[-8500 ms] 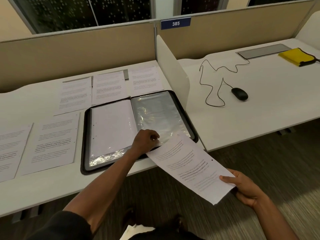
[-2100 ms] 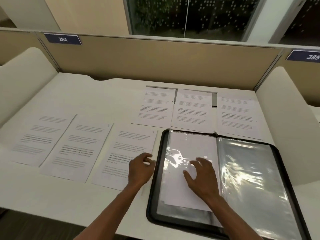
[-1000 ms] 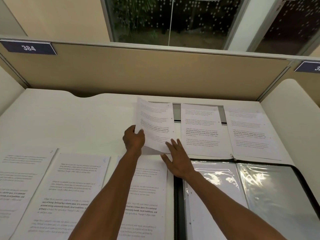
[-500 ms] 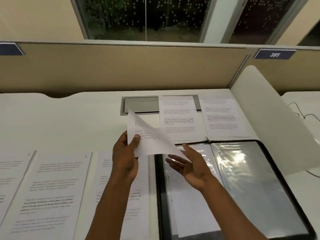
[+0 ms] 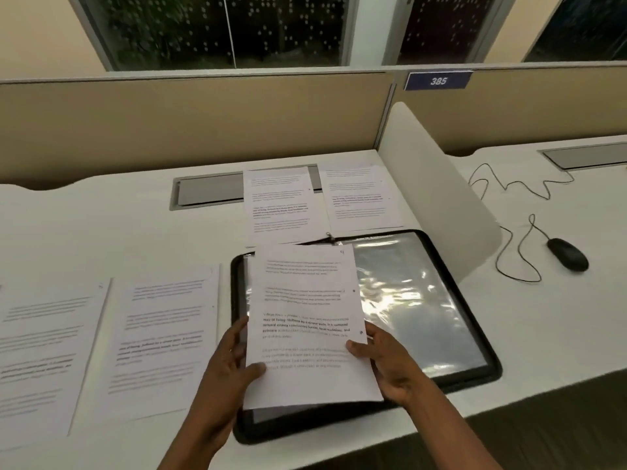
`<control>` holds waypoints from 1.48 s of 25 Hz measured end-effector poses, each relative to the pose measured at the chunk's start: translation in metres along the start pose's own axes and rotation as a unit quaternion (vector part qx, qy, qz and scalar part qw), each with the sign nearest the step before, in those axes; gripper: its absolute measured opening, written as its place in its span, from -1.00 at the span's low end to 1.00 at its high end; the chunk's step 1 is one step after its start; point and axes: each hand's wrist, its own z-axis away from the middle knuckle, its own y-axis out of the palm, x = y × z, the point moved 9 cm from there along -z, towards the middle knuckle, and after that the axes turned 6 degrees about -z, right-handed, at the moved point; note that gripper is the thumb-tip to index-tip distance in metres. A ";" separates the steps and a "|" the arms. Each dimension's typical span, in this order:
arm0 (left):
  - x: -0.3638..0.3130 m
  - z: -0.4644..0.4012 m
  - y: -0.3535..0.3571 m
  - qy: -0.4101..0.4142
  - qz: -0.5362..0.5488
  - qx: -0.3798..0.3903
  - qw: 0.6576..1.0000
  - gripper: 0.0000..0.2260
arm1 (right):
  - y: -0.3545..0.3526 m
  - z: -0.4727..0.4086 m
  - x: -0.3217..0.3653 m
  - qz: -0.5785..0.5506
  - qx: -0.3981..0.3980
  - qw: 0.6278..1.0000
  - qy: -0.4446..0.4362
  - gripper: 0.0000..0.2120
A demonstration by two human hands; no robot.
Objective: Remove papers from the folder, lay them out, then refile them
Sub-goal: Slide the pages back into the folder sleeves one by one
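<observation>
A printed sheet [image 5: 305,320] is held over the open folder [image 5: 424,300], pinched at its lower edges by the left hand [image 5: 234,364] and right hand [image 5: 383,361]. Being light and floppy, it is best supported at both sides while slid into a slippery sleeve.

White desk [image 5: 101,239]; beige partition [image 5: 190,127]; dark windows [image 5: 224,28]; white divider [image 5: 437,195].

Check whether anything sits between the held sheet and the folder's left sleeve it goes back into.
Nothing visible does. Left hand and right hand hold the sheet directly above the open folder; that left side is mostly hidden under the sheet.
</observation>
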 end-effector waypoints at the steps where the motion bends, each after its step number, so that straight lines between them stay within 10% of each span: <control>1: 0.007 0.009 0.017 0.000 -0.021 0.009 1.000 -0.32 | -0.020 0.011 -0.002 0.010 -0.008 1.000 0.000 -0.58; 8: 0.057 0.076 0.146 -0.014 -0.100 0.081 0.992 -0.28 | -0.149 0.093 -0.021 0.039 -0.103 0.994 -0.027 -0.76; 14: 0.045 0.094 0.199 0.037 -0.214 -0.033 0.976 -0.50 | -0.216 0.150 -0.042 0.001 -0.128 0.992 -0.019 -0.78; 18: 0.013 0.049 0.234 0.212 -0.378 -0.096 0.896 -0.68 | -0.249 0.184 -0.053 -0.019 -0.157 0.987 -0.031 -0.80; 24: 0.013 -0.001 0.314 0.254 -0.602 0.071 0.754 -0.72 | -0.309 0.229 -0.066 -0.016 -0.242 0.969 -0.054 -0.81; 28: 0.006 -0.002 0.314 0.279 -0.587 0.031 0.759 -0.90 | -0.329 0.247 -0.074 -0.037 -0.254 0.966 -0.039 -0.82; 34: 0.012 0.008 0.329 0.337 -0.658 0.042 0.672 -0.79 | -0.326 0.250 -0.075 -0.044 -0.235 0.970 -0.033 -0.82; 37: 0.010 0.008 0.323 0.325 -0.635 0.010 0.700 -0.80 | -0.320 0.246 -0.071 -0.035 -0.218 0.975 -0.037 -0.81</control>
